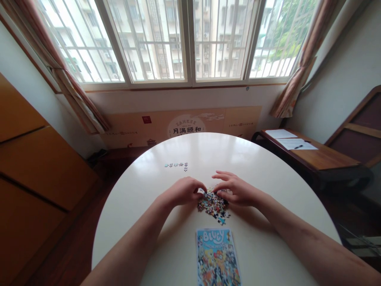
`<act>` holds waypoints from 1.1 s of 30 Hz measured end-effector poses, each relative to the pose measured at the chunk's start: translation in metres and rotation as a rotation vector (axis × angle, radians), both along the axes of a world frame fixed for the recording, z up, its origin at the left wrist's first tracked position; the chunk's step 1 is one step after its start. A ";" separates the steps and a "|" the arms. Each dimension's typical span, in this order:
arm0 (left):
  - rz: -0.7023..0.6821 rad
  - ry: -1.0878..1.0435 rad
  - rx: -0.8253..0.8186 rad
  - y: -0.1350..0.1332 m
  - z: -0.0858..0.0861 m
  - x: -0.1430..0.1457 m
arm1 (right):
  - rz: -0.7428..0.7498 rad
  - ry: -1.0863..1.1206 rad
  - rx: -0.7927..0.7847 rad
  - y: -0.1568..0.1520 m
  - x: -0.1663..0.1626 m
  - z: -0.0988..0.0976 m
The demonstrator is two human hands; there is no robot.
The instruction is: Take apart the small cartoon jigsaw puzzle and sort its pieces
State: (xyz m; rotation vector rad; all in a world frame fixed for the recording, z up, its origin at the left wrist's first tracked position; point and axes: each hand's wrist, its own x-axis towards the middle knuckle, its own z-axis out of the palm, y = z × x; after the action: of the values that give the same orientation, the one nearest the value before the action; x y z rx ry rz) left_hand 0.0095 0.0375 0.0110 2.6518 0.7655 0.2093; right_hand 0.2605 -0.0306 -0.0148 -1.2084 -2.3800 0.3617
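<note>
We find both hands set on a loose pile of puzzle pieces [213, 204] lying on the round white table [133, 206]. The left hand [183, 191] rests at the pile's left edge, fingers curled in and narrowed to a pinch; it appears to pinch a piece, but the piece itself is too small for us to confirm. The right hand [235, 190] sits on the pile's right edge, fingers half spread and arched, thumb tucked toward the heap; whether it grips anything we cannot tell. The pile lies between the two hands and just nearer the body than the fingertips. Close in front of the person, below the pile, lies a printed picture card [218, 258], apart from the heap. Beyond the left hand, well away, sits a short row of joined pieces [176, 165]. Risks, in our judgement: the table looks glossy, so a sweeping wrist could slide stray pieces outward; the pieces at the pile's near edge are already scattered toward the card and could slip under it and be overlooked. A forearm drawn back carelessly could drag pieces or shift the card toward the table's near rim. Reaching across for the far row could trail a sleeveless arm through the heap and scatter it.
</note>
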 end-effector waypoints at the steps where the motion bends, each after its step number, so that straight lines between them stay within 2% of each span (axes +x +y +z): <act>1: -0.001 -0.006 0.008 0.000 -0.001 -0.001 | -0.002 0.010 0.005 0.000 0.000 0.000; 15: 0.021 -0.028 0.015 0.001 -0.003 0.001 | -0.062 0.112 0.103 0.004 0.003 -0.002; 22: 0.039 -0.131 -0.212 0.008 -0.001 -0.004 | -0.063 0.152 0.086 0.005 0.004 -0.003; 27: 0.216 -0.209 -0.286 0.022 0.004 -0.016 | -0.088 0.166 0.096 0.006 0.005 -0.003; 33: 0.554 -0.058 -0.249 0.041 0.007 -0.048 | -0.129 0.177 0.108 0.008 0.010 -0.007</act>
State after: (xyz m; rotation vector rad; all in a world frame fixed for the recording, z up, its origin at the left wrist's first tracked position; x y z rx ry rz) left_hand -0.0380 0.0790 0.0177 2.1423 1.3938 0.3086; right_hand 0.2702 -0.0225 -0.0221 -1.2199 -2.1318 0.2823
